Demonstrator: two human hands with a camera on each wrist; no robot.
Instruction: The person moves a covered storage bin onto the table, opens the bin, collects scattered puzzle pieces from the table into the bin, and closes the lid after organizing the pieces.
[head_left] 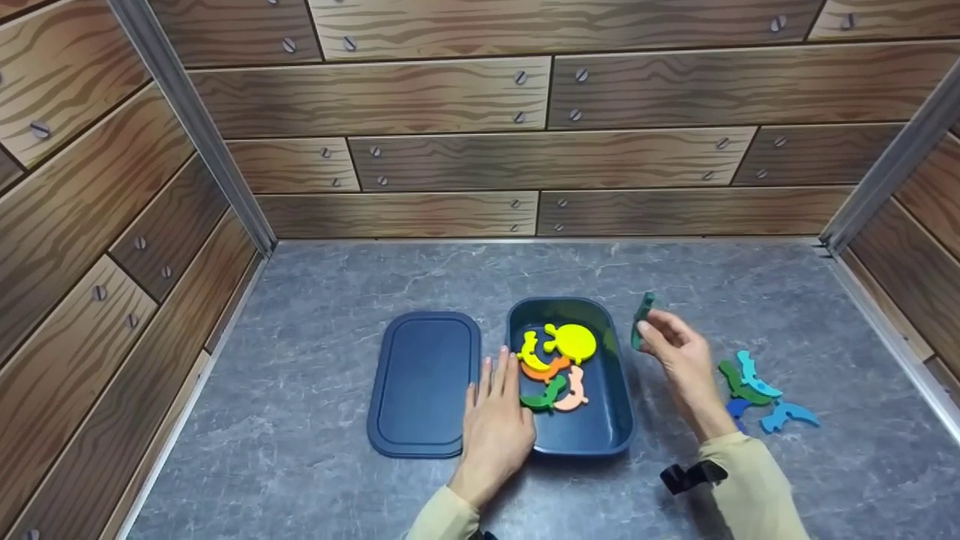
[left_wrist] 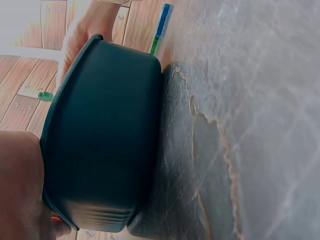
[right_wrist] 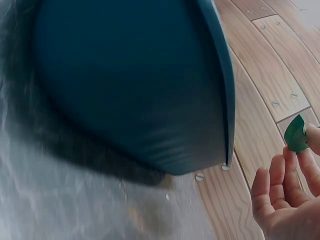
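Reaching forward from pale sleeves (head_left: 754, 491), with a black wrist mount (head_left: 694, 476) by the right cuff, you laid your left hand (head_left: 497, 431) at the left edge of the dark blue box (head_left: 581, 435), its fingers extended and grasping nothing. Off to your right, a bright blue piece (head_left: 787, 416), a dark blue piece (head_left: 737, 409), a leaf-green piece (head_left: 739, 382) and a cyan piece (head_left: 756, 375) lay clustered on the gray tabletop (head_left: 300, 420). Left of the box, the matching lid (head_left: 426, 382) lay flat. Inside the box, a green piece (head_left: 545, 397) and a peach piece (head_left: 576, 390) were nearest you, then an orange piece (head_left: 546, 372), a curved yellow piece (head_left: 531, 351) and a yellow turtle-shaped piece (head_left: 575, 343). Your right hand (head_left: 684, 360) pinched a dark green piece (head_left: 642, 322) between thumb and fingers, raised near the box's right rim and apart from it. Farthest away stood the wood-patterned wall (head_left: 450, 97), with metal strips (head_left: 195, 120) at its corners.
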